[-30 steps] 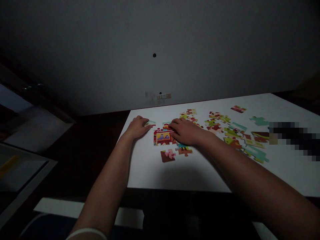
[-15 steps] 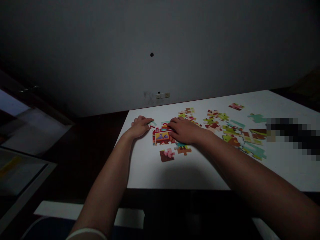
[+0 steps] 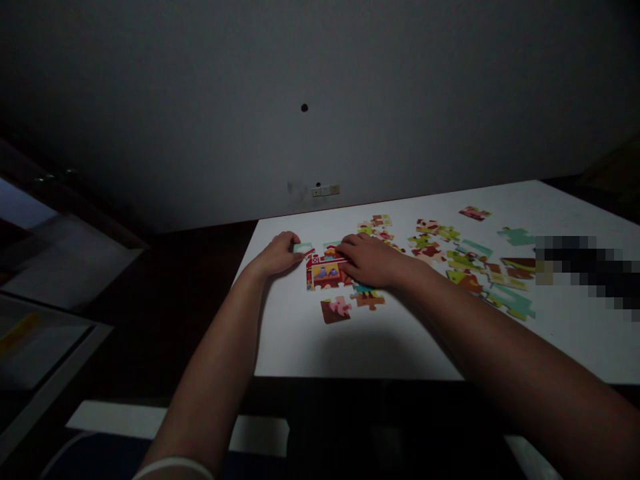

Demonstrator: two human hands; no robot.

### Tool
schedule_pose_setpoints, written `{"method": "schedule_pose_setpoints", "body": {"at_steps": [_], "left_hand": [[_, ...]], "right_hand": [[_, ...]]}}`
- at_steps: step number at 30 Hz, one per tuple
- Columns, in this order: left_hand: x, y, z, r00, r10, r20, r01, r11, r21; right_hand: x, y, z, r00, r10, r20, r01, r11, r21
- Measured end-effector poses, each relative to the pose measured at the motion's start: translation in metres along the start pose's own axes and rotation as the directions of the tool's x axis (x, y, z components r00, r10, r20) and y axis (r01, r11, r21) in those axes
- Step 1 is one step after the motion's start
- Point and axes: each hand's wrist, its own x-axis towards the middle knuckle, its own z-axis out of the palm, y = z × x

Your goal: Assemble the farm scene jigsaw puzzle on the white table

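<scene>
Joined jigsaw pieces [image 3: 327, 272] show a red barn with two purple birds on yellow. At their upper left corner, my left hand [image 3: 280, 255] grips the edge of a pale green and red puzzle piece [image 3: 303, 248] between thumb and fingers. The piece lies close against the barn section; whether it interlocks I cannot tell. My right hand [image 3: 371, 260] rests flat over the right side of the barn, fingers stretched out and covering part of it. Below lie a piece with a pink pig [image 3: 336, 309] and a brown and teal piece [image 3: 369, 297].
Several loose puzzle pieces [image 3: 465, 263] are spread over the right of the white table [image 3: 300, 347]. Others [image 3: 377, 227] lie behind my right hand. A wall with a socket [image 3: 325, 191] stands beyond the table. A pixelated patch hides the far right.
My left hand has drawn its fingers in around the pale green and red piece, which now shows more fully beside the barn. The right hand stays nearly in place.
</scene>
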Motion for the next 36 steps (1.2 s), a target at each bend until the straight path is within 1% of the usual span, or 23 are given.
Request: {"method": "schedule_pose_setpoints", "body": {"at_steps": [2,5,8,10,14,19,24,27,32,36], "left_hand": [[0.002,-0.001,0.002,1.0,0.0,-0.024,-0.003,0.994,-0.113],[0.005,0.0,0.006,0.997,-0.013,-0.077,-0.009,0.961,-0.276],[0.006,0.003,0.011,0.995,0.006,-0.098,-0.042,0.929,-0.368],[0.005,0.007,0.013,0.995,0.039,-0.088,-0.068,0.936,-0.346],[0.004,0.017,0.016,0.995,0.075,-0.065,-0.088,0.969,-0.231],[0.006,0.024,0.021,0.994,0.112,-0.015,-0.112,0.966,-0.234],[0.008,0.024,0.023,0.988,0.143,-0.062,-0.151,0.978,-0.142],[0.008,0.024,0.023,0.987,0.151,-0.064,-0.156,0.984,-0.083],[0.008,0.024,0.024,0.985,0.163,-0.051,-0.166,0.984,-0.064],[0.007,0.024,0.025,0.984,0.167,-0.061,-0.169,0.985,-0.037]], "right_hand": [[0.0,0.0,0.0,1.0,0.005,0.008,-0.005,1.0,0.0],[0.0,0.0,0.0,1.0,0.003,0.01,-0.003,1.0,0.002],[-0.001,-0.001,-0.001,1.0,-0.001,0.003,0.001,1.0,0.011],[-0.001,-0.001,-0.002,1.0,0.004,0.002,-0.004,1.0,0.017],[-0.001,-0.002,-0.003,1.0,0.022,0.015,-0.022,1.0,0.013],[-0.001,-0.003,-0.004,1.0,0.022,0.016,-0.022,1.0,-0.001],[0.0,-0.003,-0.003,1.0,0.02,0.012,-0.02,1.0,-0.001],[0.0,-0.002,-0.002,1.0,0.022,0.015,-0.022,1.0,0.0],[0.001,-0.002,-0.002,1.0,0.011,0.011,-0.011,1.0,0.003],[0.001,-0.003,-0.003,1.0,0.011,0.013,-0.011,1.0,0.006]]}}
